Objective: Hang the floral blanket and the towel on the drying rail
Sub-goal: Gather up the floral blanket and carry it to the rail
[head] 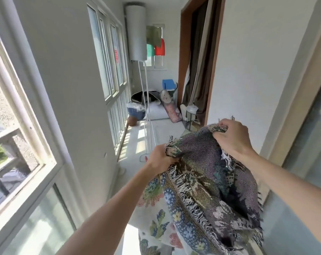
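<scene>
The floral blanket (202,181) is held up in the air in front of the person, on the right side of a narrow balcony. It is bunched and folded over itself, so the darker purple back side and the white fringe show on top, while the pale side with blue, pink and green flowers hangs down at the lower part. The left hand (160,160) grips one bunched edge of the blanket with curled fingers. The right hand (231,137) grips another edge higher up, also with the fingers closed around the cloth. The two hands are apart, with the fabric stretched loosely between them.

Just beyond the left hand, thin white rails of a drying rack (146,100) run away along the balcony. On the left is a row of white-framed windows (108,57). Far behind stands a tall white water heater (135,32) on the wall, and beside it some clothes (156,43) hang, green and red. On the floor at the far end are a blue basket (136,110) and a blue box (168,84). On the right is a doorway with brown curtains (200,57).
</scene>
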`<control>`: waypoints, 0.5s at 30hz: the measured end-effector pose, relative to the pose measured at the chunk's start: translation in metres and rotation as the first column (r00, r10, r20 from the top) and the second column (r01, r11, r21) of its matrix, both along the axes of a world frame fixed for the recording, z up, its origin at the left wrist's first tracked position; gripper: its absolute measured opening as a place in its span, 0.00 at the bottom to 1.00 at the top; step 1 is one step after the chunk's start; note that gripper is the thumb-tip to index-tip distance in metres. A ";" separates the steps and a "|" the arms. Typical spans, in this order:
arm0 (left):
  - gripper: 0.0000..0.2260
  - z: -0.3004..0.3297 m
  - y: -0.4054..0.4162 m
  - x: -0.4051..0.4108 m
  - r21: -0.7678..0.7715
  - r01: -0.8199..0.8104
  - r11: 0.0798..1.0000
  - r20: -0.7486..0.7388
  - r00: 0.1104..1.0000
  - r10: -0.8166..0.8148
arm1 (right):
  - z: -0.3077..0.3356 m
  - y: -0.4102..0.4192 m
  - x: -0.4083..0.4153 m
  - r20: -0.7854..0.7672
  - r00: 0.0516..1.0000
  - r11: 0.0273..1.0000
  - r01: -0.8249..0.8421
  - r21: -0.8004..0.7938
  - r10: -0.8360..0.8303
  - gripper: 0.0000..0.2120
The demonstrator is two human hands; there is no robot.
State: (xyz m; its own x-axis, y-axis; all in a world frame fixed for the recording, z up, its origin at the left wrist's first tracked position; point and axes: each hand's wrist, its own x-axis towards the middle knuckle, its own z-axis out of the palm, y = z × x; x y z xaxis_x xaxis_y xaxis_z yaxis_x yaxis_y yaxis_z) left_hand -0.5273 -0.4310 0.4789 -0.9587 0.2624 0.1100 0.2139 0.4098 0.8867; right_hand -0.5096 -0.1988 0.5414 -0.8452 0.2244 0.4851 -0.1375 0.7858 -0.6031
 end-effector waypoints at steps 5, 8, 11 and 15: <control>0.06 0.029 -0.003 -0.059 0.066 -0.140 0.988 -0.010 0.990 0.141 | 0.005 0.011 -0.078 0.077 0.993 0.996 -0.083 -0.016 0.084 0.18; 0.04 0.036 -0.009 -0.092 0.088 -0.213 0.973 -0.020 0.976 0.215 | 0.003 0.002 -0.114 0.072 0.991 0.992 -0.114 -0.049 0.117 0.22; 0.04 0.037 -0.018 -0.128 0.115 -0.269 0.956 -0.008 0.962 0.271 | -0.001 -0.010 -0.154 0.049 0.987 0.987 -0.150 -0.061 0.153 0.19; 0.03 0.035 -0.030 -0.166 0.134 -0.276 0.952 0.030 0.961 0.275 | -0.002 -0.025 -0.190 0.031 0.990 0.990 -0.139 -0.025 0.140 0.17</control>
State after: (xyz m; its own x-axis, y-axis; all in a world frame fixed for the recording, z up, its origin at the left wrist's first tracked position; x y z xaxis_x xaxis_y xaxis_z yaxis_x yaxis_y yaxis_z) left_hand -0.6934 -0.4610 0.5138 -0.9929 -0.0287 0.1154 0.0997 0.3273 0.9396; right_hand -0.6998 -0.2237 0.5390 -0.8844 0.1140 0.4526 -0.2247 0.7461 -0.6268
